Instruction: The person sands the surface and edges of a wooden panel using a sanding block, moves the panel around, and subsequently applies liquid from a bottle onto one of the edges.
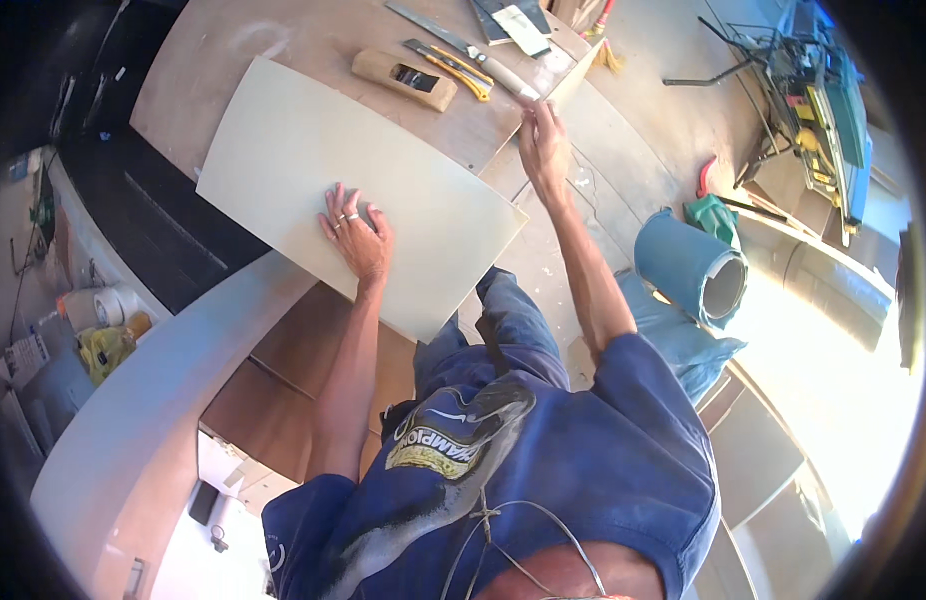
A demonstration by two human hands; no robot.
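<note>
My left hand [357,238] lies on a pale rectangular panel [413,190], fingers spread and a ring on one of them. The panel rests at a slant on the brown workbench, its near edge close to my body. My right hand [546,155] is raised past the panel's right end, with fingers curled together; what they pinch, if anything, is hidden. Close to its fingertips is the pale handle of a long flat-bladed tool [508,75]. Beyond the panel lie a wooden hand plane [378,68] and a yellow utility knife [468,82].
A brown workbench [198,70] bears the tools, with a white card [523,30] at its far side. To the right stand a blue cylinder [673,262], a green cloth [711,215] and a blue-green machine [848,110]. A curved pale panel [148,400] runs along my left.
</note>
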